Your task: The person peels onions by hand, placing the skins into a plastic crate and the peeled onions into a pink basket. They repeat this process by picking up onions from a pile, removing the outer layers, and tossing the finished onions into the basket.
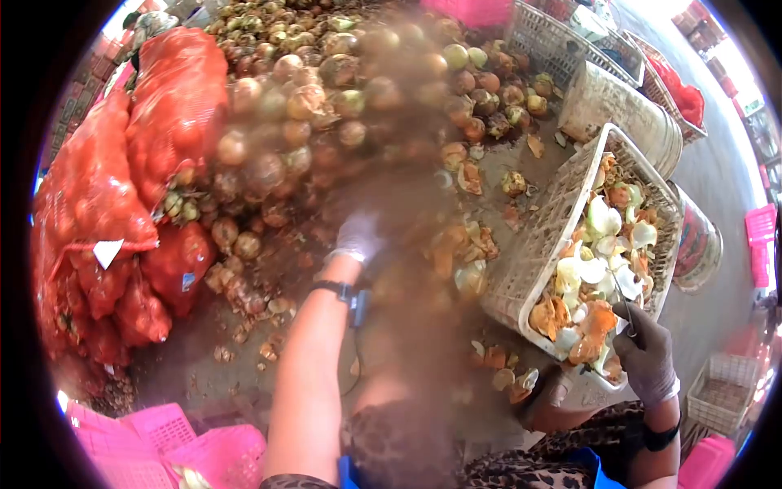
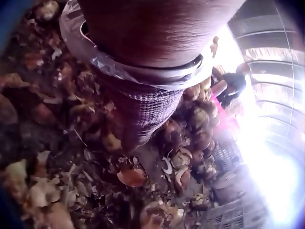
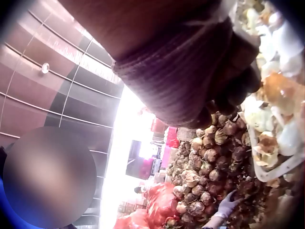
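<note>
My left hand [image 1: 358, 236], in a whitish glove, reaches down at the near edge of a pile of onions [image 1: 350, 134]. A brown smear blurs this area in the head view. In the right wrist view the same hand [image 3: 227, 207] has its fingers extended toward the onions. My right hand [image 1: 649, 356], in a darker glove, is curled around a thin metal tool [image 1: 629, 316] at the near end of a crate [image 1: 521, 273]. Onion skins and peeled layers [image 1: 603, 261] fill that crate. The left wrist view shows the glove cuff [image 2: 147, 102], with the fingers hidden.
Red mesh sacks [image 1: 98, 200] stand at left, pink crates [image 1: 187, 444] at lower left. A dirty white bucket [image 1: 619, 114] lies beyond the skin-filled crate, with another bucket [image 1: 696, 240] at its right. Loose skins [image 1: 505, 379] litter the floor.
</note>
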The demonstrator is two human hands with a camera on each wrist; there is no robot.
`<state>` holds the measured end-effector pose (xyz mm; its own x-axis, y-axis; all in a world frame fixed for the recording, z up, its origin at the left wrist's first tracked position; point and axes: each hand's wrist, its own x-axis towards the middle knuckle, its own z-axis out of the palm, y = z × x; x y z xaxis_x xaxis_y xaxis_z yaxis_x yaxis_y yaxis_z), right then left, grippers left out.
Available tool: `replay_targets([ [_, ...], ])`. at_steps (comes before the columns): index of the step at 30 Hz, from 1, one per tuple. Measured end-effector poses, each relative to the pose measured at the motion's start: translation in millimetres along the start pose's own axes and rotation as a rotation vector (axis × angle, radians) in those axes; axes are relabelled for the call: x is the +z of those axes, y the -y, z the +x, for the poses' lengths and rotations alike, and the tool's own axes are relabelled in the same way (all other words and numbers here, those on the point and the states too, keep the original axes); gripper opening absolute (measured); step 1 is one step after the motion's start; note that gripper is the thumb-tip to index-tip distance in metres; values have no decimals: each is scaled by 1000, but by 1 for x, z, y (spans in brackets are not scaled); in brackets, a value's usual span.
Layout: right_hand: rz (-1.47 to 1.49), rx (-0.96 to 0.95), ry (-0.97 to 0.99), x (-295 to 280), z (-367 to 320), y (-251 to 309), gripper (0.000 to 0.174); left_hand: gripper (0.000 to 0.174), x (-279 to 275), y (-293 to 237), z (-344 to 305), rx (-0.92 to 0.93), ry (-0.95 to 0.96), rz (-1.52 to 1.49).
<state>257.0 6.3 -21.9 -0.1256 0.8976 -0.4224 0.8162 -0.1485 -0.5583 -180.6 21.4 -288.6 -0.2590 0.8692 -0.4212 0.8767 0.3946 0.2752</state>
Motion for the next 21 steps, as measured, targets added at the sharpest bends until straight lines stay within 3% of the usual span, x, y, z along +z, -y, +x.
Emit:
replay_targets([
  [3,-74,-57,-20,8,17,-7,42,83,24,-10,42,-107,92,88],
  [7,-69,-55,7,10,24,-13,41,76,60,23,62,-404,-72,-1110],
  [8,-58,-32,21,9,23,-12,40,71,54,27,47,-273,65,-1479],
  [10,99,-23,83,9,17,-5,39,71,40,8,18,-23,287,-1866],
  [11,176,-16,106,5,8,-4,38,74,43,4,13,57,286,-1759],
  [13,180,-173,137,4,-2,-7,35,83,-10,-41,-28,-79,462,-1903],
  [14,201,-246,137,1,-10,4,34,87,-32,-59,-46,-24,460,-1797],
  [16,316,-184,209,0,-21,0,35,78,-90,-114,-96,242,637,-1609],
  [18,496,-192,141,5,-35,3,36,80,-121,-164,-139,372,708,-1449],
  [20,574,-325,68,-1,-48,4,39,76,-145,-208,-171,688,679,-1142],
  [21,624,-375,48,-5,-57,4,41,62,-151,-226,-191,660,604,-1100],
])
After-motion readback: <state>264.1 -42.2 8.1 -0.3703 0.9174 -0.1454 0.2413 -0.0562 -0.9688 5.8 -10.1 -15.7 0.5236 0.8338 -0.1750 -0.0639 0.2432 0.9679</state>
